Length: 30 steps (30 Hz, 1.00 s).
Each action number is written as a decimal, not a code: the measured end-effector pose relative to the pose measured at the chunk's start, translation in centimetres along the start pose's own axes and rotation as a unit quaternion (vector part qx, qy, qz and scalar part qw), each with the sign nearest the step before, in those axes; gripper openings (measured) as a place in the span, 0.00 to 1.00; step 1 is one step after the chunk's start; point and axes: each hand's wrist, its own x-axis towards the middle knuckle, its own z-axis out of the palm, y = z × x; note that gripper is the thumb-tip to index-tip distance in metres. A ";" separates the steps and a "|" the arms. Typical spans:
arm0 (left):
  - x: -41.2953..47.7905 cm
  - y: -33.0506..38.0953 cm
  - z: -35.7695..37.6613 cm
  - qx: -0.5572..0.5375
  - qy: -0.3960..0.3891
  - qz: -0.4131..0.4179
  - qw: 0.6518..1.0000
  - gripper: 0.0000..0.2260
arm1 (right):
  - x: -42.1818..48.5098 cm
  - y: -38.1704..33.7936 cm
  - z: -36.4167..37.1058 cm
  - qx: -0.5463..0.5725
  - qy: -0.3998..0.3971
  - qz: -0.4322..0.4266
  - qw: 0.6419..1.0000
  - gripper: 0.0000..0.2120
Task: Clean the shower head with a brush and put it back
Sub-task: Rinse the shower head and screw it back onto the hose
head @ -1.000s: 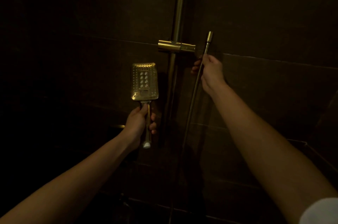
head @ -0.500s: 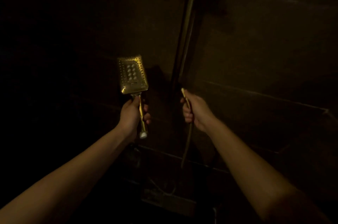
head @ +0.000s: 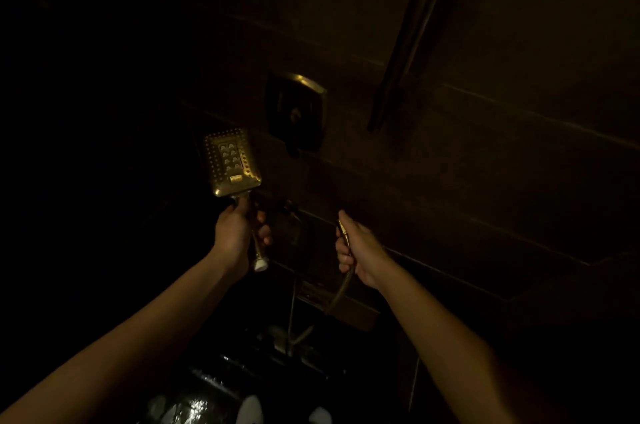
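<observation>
The scene is very dark. A gold rectangular shower head [head: 231,162] stands upright with its perforated face toward me, detached from the hose. My left hand [head: 239,233] grips its thin handle, whose white end sticks out below the fist. To the right, my right hand [head: 360,250] grips the free end of the metal shower hose [head: 341,292], its brass tip poking out above the fist. The hose hangs down from that hand. No brush is visible.
A square gold mixer valve [head: 297,110] sits on the dark tiled wall above the hands. The vertical shower rail [head: 412,32] runs up at the right. Wet floor and pale objects [head: 249,406] show dimly at the bottom.
Both hands have come lower along the wall and the view has tilted down. The rail bracket has left the view and the mixer valve has come into view.
</observation>
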 end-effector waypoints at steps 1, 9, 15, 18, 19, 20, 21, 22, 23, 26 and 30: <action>0.1 -0.1 -0.5 -0.006 0.007 -0.007 1.000 0.14 | 0.3 0.2 0.4 0.001 -0.005 0.007 1.000 0.18; 2.1 1.3 -4.4 -0.059 0.047 -0.016 0.997 0.13 | 3.3 -1.4 5.5 -0.091 -0.042 0.009 0.995 0.12; 4.7 2.6 -6.4 -0.090 0.074 -0.012 0.993 0.13 | 6.6 -4.3 8.5 -0.230 -0.029 -0.025 0.973 0.12; 5.9 2.6 -6.7 -0.121 0.101 -0.004 0.988 0.14 | 8.7 -6.3 8.7 -0.295 -0.008 -0.031 0.955 0.18; 6.3 2.5 -6.7 -0.134 0.109 -0.005 0.985 0.14 | 9.5 -7.0 8.7 -0.315 -0.004 -0.034 0.949 0.21; 6.8 2.3 -6.8 -0.146 0.117 -0.009 0.982 0.14 | 10.5 -7.7 8.6 -0.327 0.002 -0.036 0.944 0.23; 7.4 2.1 -6.9 -0.154 0.125 -0.011 0.980 0.14 | 11.6 -8.2 8.3 -0.326 0.009 -0.038 0.945 0.24; 8.0 1.9 -6.9 -0.160 0.131 -0.011 0.978 0.14 | 12.8 -8.8 8.0 -0.319 0.014 -0.041 0.947 0.24; 8.6 1.6 -6.8 -0.162 0.136 -0.009 0.977 0.14 | 14.2 -9.2 7.6 -0.318 0.016 -0.047 0.947 0.24; 10.2 0.6 -5.7 -0.161 0.160 0.008 0.974 0.14 | 18.3 -10.3 6.1 -0.348 0.011 -0.071 0.935 0.26; 10.9 -0.8 -3.3 -0.174 0.215 0.048 0.960 0.14 | 22.1 -11.5 5.0 -0.401 -0.051 -0.085 0.911 0.31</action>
